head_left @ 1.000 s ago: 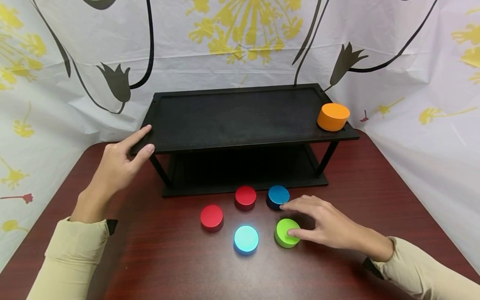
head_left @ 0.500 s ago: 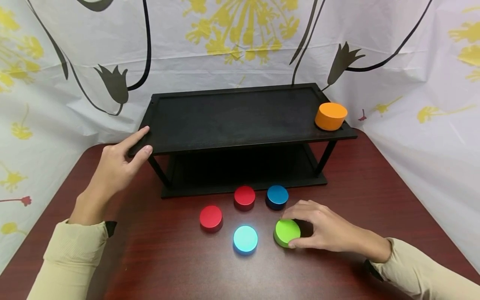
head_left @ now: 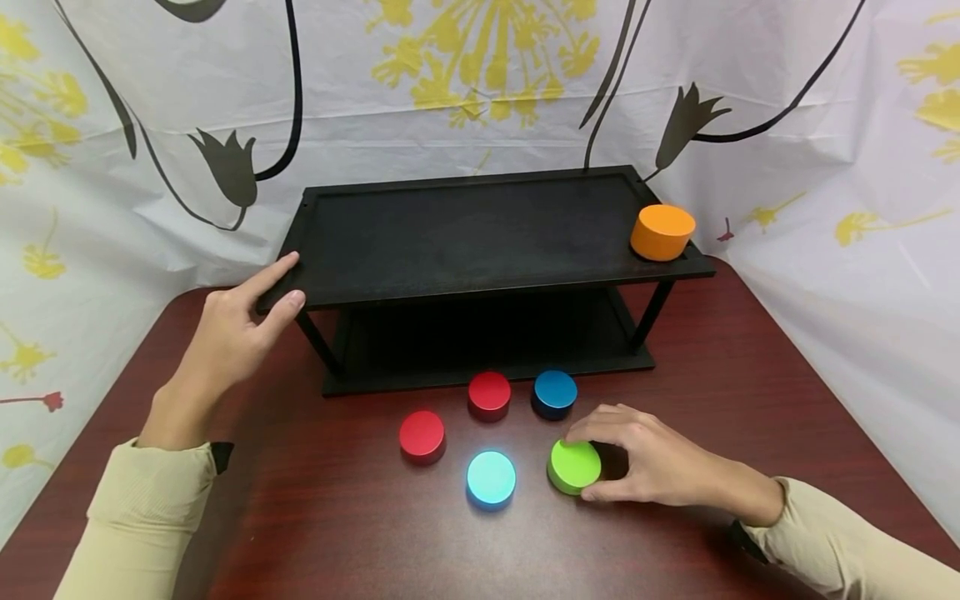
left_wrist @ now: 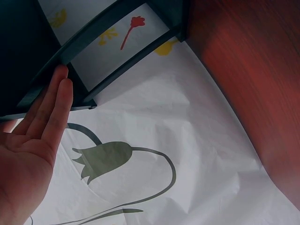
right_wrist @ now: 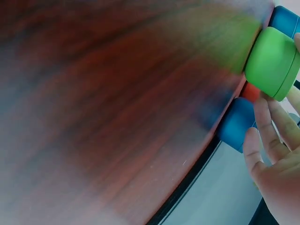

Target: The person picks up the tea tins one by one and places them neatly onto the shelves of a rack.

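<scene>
Pinching the green block [head_left: 573,467] looks like your step now. It sits on the worktop [head_left: 345,525], near the light blue block [head_left: 491,479] and the dark blue block [head_left: 555,393]. Your right hand [head_left: 645,454] has its thumb and fingers round it. Next you likely need a snug squeeze before any lift. Your left hand [head_left: 231,329] rests straight fingers against the black shelf [head_left: 465,237], which has an orange block [head_left: 663,233] at its right end.
</scene>
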Demonstrator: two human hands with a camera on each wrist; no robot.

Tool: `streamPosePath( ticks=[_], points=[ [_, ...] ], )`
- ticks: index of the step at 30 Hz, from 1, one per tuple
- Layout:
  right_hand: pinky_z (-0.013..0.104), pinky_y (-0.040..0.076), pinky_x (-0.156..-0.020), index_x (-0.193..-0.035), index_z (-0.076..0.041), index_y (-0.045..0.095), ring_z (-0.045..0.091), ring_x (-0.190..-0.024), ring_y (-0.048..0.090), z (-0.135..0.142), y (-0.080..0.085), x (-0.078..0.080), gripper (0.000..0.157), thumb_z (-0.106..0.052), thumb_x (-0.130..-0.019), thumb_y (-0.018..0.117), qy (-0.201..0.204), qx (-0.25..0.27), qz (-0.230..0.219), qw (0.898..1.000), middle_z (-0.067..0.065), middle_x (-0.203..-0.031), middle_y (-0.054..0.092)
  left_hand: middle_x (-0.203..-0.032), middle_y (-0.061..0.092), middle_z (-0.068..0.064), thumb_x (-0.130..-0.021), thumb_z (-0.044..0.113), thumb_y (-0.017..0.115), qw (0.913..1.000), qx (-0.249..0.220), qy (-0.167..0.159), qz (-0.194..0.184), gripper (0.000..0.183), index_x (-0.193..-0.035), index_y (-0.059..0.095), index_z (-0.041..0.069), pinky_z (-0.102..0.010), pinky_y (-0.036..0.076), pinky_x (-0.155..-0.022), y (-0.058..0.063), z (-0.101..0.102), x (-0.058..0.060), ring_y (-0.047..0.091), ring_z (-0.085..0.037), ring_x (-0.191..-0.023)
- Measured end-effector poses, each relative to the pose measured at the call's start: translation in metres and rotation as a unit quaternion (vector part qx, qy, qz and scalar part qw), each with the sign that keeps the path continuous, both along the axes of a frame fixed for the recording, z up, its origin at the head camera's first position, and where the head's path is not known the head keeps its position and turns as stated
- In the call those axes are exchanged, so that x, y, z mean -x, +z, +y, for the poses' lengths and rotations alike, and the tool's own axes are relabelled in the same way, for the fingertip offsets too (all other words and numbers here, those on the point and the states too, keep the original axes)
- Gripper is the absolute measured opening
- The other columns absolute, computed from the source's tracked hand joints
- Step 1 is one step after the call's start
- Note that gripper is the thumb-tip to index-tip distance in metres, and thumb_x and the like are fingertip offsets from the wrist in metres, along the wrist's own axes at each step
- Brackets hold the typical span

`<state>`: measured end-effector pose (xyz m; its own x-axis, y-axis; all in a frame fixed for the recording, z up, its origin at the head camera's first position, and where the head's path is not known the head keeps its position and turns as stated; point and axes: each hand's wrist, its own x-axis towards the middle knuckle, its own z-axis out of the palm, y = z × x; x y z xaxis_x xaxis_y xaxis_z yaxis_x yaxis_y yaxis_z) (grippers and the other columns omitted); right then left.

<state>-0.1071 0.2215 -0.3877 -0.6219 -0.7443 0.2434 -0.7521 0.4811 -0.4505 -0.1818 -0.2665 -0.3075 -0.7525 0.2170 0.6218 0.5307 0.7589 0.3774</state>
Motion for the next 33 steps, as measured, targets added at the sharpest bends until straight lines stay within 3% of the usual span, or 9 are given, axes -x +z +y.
streamPosePath(
  ticks=[14, 21, 33],
  points=[
    [0.036, 0.047, -0.089, -0.121, -0.026, 0.067, 0.003, -0.104, 0.055, -0.0017, -0.0005, -0.0002, 0.045, -0.040, -0.082, 0.082, 0.010, 0.007, 0.005, 1.000, -0.018, -0.117, 0.063, -0.066, 0.055, -0.004, -0.098, 0.024, 0.062, 1.0000, 0.000, -0.002, -0.003, 0.047, -0.144, 0.056, 0.016, -0.023, 0.032, -0.066, -0.0007, -0.0002, -0.0007, 0.031, -0.008, -0.049],
    [0.037, 0.048, -0.089, -0.120, -0.025, 0.067, 0.003, -0.104, 0.055, -0.0034, 0.0004, 0.0005, 0.044, -0.040, -0.082, 0.082, 0.011, 0.008, 0.010, 1.000, -0.017, -0.117, 0.064, -0.060, 0.049, 0.001, -0.097, 0.023, 0.064, 1.0000, -0.002, 0.000, -0.002, 0.047, -0.144, 0.057, 0.016, -0.024, 0.030, -0.061, -0.0014, -0.0010, 0.0002, 0.026, -0.005, -0.046],
    [0.034, 0.048, -0.089, -0.120, -0.024, 0.067, 0.003, -0.103, 0.056, -0.0052, 0.0034, 0.0020, 0.043, -0.037, -0.082, 0.082, 0.015, 0.024, 0.014, 1.000, -0.017, -0.116, 0.064, -0.076, 0.063, -0.011, -0.098, 0.023, 0.063, 1.0000, -0.005, -0.005, 0.004, 0.047, -0.144, 0.056, 0.016, -0.023, 0.033, -0.068, -0.0010, 0.0003, -0.0003, 0.036, -0.011, -0.054]
  ],
)
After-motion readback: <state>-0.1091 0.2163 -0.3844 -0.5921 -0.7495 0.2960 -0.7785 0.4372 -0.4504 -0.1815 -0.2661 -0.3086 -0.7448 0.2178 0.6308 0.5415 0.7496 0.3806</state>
